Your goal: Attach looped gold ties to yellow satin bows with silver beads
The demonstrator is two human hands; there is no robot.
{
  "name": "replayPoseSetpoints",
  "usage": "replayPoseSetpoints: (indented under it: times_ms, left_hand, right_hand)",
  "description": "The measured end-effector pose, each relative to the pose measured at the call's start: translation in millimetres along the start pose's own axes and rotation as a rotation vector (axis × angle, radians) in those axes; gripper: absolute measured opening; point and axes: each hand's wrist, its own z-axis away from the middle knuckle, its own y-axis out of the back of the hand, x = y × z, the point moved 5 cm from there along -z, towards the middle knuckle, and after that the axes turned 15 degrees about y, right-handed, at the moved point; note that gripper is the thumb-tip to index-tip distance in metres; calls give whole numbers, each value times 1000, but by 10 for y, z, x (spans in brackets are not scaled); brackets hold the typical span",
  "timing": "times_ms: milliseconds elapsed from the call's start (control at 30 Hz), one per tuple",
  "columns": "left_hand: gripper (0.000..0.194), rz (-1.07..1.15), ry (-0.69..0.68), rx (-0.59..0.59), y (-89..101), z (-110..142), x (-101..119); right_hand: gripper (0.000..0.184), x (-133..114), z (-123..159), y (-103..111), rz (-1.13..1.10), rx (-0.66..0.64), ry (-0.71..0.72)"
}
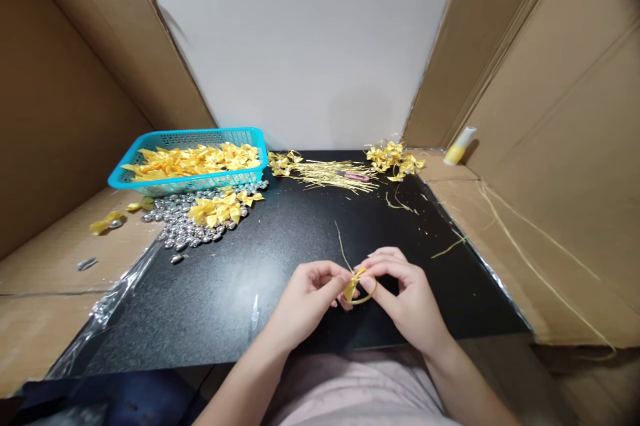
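Close to the front edge of the black table, both hands meet at a small yellow ribbon bow (350, 290). My left hand (311, 301) is closed, with thumb and forefinger pinching the bow's left side. From the right, my right hand (411, 287) pinches a thin yellow loop (362, 302) that hangs at the bow and curves below it. A fine gold strand (341, 241) sticks up and away from the bow's middle. The fingertips partly cover where bow, loop and strand come together.
A turquoise basket (114, 176) of yellow bows stands back left, with silver beads (175, 229) and more bows before it. Gold strands (325, 175), a pink-handled tool (357, 177) and bow clusters (394, 159) lie at the back. A yellow thread spool (456, 151) stands right, among cardboard walls.
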Motion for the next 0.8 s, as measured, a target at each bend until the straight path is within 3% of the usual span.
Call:
replayPoseSetpoints:
  times_ms: [567, 800]
  left_hand:
    - [26, 114, 21, 40, 2, 3, -39]
    - [23, -46, -77, 112, -12, 35, -22]
  right_hand:
    - [12, -82, 0, -22, 9, 61, 101]
    - [14, -95, 10, -13, 25, 71, 123]
